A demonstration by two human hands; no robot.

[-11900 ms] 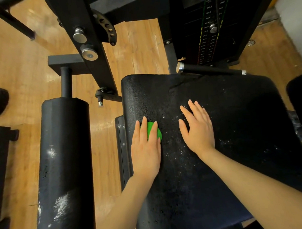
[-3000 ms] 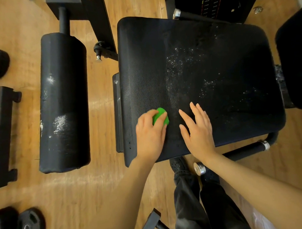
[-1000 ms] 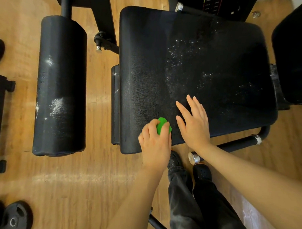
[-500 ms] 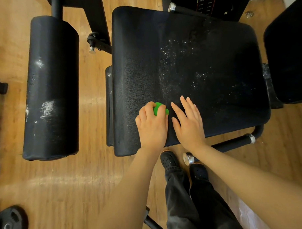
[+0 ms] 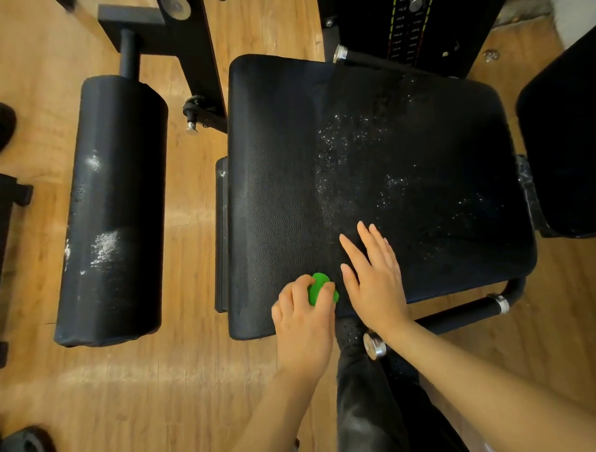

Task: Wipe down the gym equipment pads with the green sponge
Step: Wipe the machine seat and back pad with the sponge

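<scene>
Your left hand (image 5: 301,318) has drawn the sponge (image 5: 320,289) back toward you since half a second ago; it now sits at the near edge of the seat pad (image 5: 274,179), not further in. Left fingers are curled round the sponge, which touches the pad. Your right hand (image 5: 376,279) lies flat on the pad just right of the sponge, fingers straight, holding nothing.

Hazards from this position:
- Overrun. The sponge is close to the pad's near edge; a longer pull would likely carry it off the pad.
- Missed area. White specks (image 5: 341,139) cover the pad's middle and right, beyond the sponge. Short strokes at the near edge would leave them.
- Recontamination. Your flat right hand rests near the specks and may smear them.
- Omission. The roller pad (image 5: 117,205), left of the seat pad, shows white patches and looks unwiped.
</scene>
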